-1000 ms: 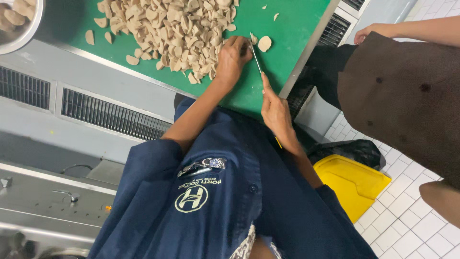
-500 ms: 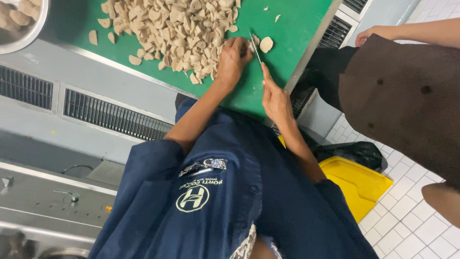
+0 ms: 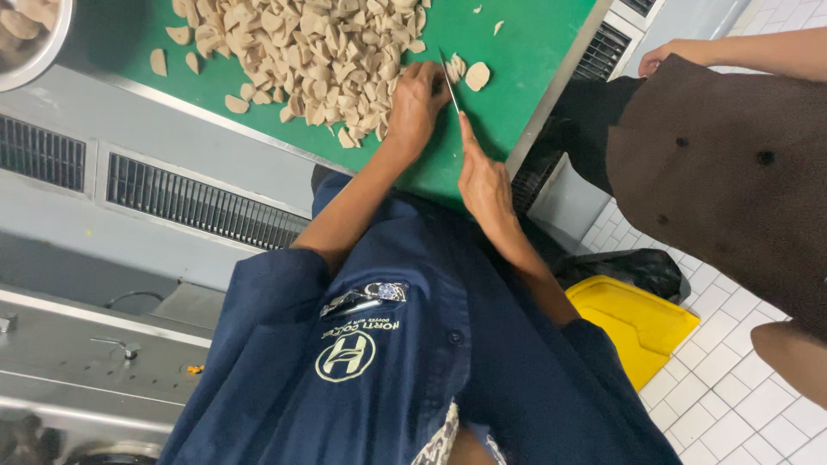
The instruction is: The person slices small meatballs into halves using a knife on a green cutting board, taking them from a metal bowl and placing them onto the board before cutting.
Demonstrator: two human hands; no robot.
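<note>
right hand (image 3: 484, 176) gripped knife (image 3: 450, 79); left hand (image 3: 419, 99) pinned pale piece by green board (image 3: 525, 77) right edge. big sliced heap (image 3: 319, 47) done, few pieces (image 3: 476, 75) left.

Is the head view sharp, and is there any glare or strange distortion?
Head view: mostly sharp, evenly lit; the knife blade slightly blurred beside the right hand; soft shadow under the left hand on the green board; wide-angle slant, image appears upside down; no strong glare.
</note>
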